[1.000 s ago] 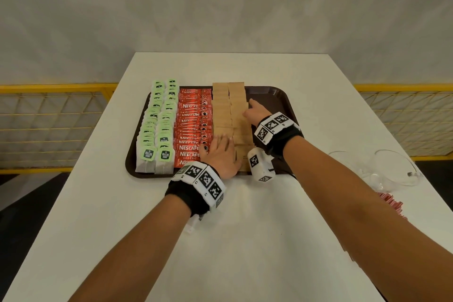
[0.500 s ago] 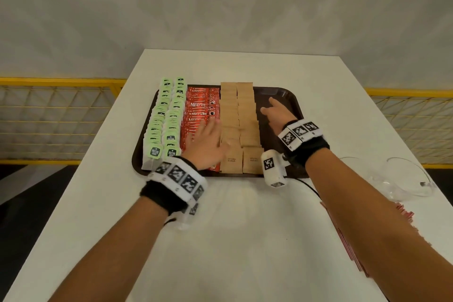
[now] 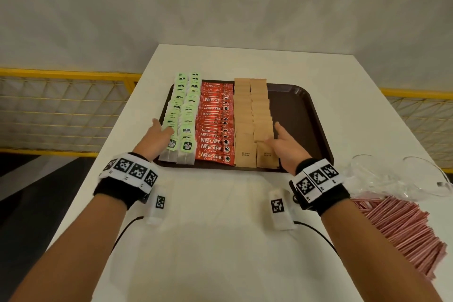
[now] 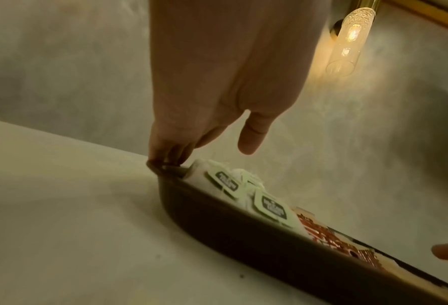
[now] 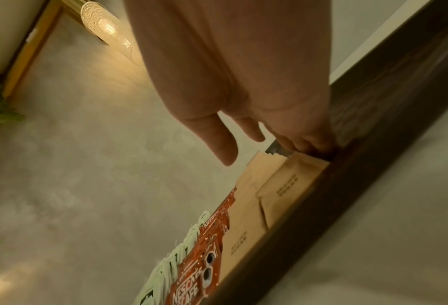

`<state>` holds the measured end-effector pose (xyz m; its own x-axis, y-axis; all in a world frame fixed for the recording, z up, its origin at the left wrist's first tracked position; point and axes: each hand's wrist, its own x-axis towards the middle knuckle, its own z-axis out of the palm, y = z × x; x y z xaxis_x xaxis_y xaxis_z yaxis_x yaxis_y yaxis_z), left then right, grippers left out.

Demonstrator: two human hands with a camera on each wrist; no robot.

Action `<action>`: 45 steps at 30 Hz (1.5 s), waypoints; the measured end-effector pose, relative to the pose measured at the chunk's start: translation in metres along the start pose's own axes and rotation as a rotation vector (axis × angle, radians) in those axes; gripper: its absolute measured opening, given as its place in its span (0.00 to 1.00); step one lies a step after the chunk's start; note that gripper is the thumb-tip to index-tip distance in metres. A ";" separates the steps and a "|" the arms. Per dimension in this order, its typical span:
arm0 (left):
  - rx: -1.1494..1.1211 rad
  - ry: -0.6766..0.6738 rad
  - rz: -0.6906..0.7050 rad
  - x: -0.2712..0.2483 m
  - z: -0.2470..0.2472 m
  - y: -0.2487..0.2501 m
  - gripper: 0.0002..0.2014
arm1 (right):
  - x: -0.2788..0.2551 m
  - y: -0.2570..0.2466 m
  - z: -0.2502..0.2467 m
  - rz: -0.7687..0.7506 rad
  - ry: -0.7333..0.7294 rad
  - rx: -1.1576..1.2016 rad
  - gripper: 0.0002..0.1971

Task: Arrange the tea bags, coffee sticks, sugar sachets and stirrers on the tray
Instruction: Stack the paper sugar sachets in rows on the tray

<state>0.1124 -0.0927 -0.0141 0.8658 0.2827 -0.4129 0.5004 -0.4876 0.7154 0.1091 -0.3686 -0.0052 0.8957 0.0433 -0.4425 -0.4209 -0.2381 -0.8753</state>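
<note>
The brown tray (image 3: 306,115) holds two tea-bag rows (image 3: 182,115), one Nescafé stick column (image 3: 215,125) and two brown-sugar sachet columns (image 3: 252,117). Left hand (image 3: 157,136) and right hand (image 3: 285,146), fingers straight, flank them, gripping nothing.

We see a dark brown tray (image 3: 304,115) on a white tabletop (image 3: 220,240). Its tea bags (image 3: 182,115) are white with pale green tags, the coffee sticks (image 3: 215,127) red with white lettering, the sugar sachets (image 3: 252,115) plain tan. The stirrers (image 3: 402,225) are striped pink. Our wristbands (image 3: 130,171) are black with black-and-white square codes.
</note>
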 end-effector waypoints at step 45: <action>0.210 -0.141 0.110 0.029 -0.027 0.026 0.35 | 0.037 -0.085 0.108 -0.199 -0.195 -0.577 0.28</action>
<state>0.1503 -0.0752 0.0079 0.8991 0.1086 -0.4241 0.3804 -0.6734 0.6339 0.1625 -0.2422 0.0314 0.8835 0.3031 -0.3570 -0.0555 -0.6891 -0.7225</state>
